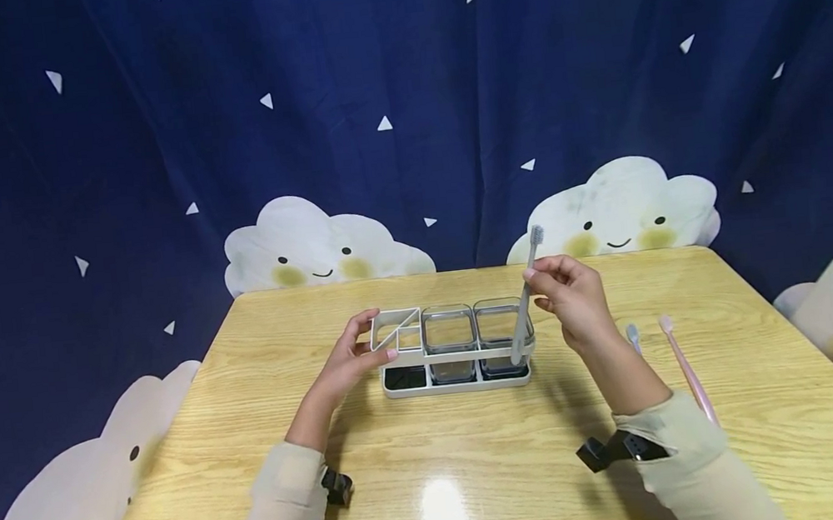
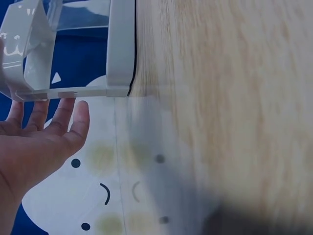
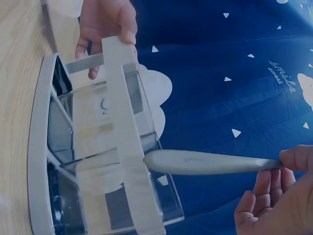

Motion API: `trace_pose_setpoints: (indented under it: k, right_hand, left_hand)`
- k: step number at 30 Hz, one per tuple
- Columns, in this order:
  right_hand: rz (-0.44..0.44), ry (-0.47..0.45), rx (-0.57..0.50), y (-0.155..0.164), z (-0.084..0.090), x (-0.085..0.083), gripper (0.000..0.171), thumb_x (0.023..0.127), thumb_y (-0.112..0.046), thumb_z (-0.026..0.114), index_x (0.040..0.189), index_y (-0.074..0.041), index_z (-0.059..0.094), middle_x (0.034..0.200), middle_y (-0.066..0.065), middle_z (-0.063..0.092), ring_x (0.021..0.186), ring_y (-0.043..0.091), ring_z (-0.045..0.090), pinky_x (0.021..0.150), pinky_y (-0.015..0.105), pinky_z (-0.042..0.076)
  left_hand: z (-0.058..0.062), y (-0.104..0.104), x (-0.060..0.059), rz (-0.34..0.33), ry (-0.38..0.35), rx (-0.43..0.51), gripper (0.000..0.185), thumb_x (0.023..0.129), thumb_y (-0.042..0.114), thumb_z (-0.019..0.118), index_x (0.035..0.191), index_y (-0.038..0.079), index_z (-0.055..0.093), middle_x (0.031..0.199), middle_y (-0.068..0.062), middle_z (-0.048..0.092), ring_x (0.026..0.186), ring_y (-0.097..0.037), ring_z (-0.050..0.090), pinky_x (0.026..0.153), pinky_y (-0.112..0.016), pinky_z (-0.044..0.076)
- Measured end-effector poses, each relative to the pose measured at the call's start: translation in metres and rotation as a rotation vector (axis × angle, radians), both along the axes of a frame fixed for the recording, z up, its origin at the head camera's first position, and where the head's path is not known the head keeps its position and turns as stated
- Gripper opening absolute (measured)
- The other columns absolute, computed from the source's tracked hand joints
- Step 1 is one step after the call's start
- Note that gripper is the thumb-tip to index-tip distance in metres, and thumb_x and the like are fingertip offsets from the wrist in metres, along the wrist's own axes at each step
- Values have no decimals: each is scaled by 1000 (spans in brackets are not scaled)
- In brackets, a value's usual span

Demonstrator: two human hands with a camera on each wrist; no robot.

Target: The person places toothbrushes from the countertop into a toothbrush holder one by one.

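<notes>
A white toothbrush holder (image 1: 456, 357) with two clear cups (image 1: 448, 329) and a divided section at its left end stands upright on the table. My left hand (image 1: 348, 359) grips that left end, thumb at the front edge, fingers around the side and back. Between thumb and fingers, my right hand (image 1: 573, 291) pinches a grey toothbrush (image 1: 523, 317) by its upper handle, bristles up. The brush tilts, its lower end over the right cup's front rim; in the right wrist view the handle (image 3: 195, 160) overlaps the holder's upper frame. Whether they touch I cannot tell.
A pink toothbrush (image 1: 686, 368) lies on the table to the right of my right forearm. Beside it shows the head of a blue toothbrush (image 1: 633, 334), its handle mostly hidden by the arm. Behind the wooden table (image 1: 479, 438) hangs a dark blue curtain (image 1: 338, 75).
</notes>
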State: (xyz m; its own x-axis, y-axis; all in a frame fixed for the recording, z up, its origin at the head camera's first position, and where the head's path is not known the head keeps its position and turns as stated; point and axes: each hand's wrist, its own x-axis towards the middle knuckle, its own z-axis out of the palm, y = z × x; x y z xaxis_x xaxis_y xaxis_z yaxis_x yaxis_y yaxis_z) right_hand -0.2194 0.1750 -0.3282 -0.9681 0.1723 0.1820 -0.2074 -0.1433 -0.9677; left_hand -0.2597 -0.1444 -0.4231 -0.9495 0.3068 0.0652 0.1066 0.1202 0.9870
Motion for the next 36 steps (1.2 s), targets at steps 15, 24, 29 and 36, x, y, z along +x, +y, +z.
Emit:
trace_pose_setpoints:
  k: [15,24,29,36]
  right_hand:
    - [2,102,-34,-21,10,-6,9,88,1,59,86,-7,55,72,-3,59,67,8,57,61,23,47]
    - [16,129,-78,-36,12,-10,11,87,2,60,85,-6,53,73,-3,60,68,9,59,66,27,48]
    - [16,141,-100,-46,12,-11,11,88,2,59,87,-7,52,75,-2,59,69,10,59,68,29,48]
    - [11,173,-131,-65,9,-15,13,88,4,58,86,-7,52,76,-1,56,69,9,58,65,24,47]
  left_hand:
    - [25,6,17,-18,3,8,75,81,5,69,143,6,28,137,-23,31,102,-32,45,80,-34,44]
    - [23,4,16,-12,0,0,74,81,7,70,143,7,29,137,-21,32,102,-32,45,79,-34,44]
    - [23,5,17,-11,-1,-1,74,81,7,69,143,7,28,137,-21,32,102,-31,45,79,-34,44]
    - [23,5,17,-5,-8,6,74,81,6,69,143,8,29,137,-21,32,102,-30,45,79,-33,44]
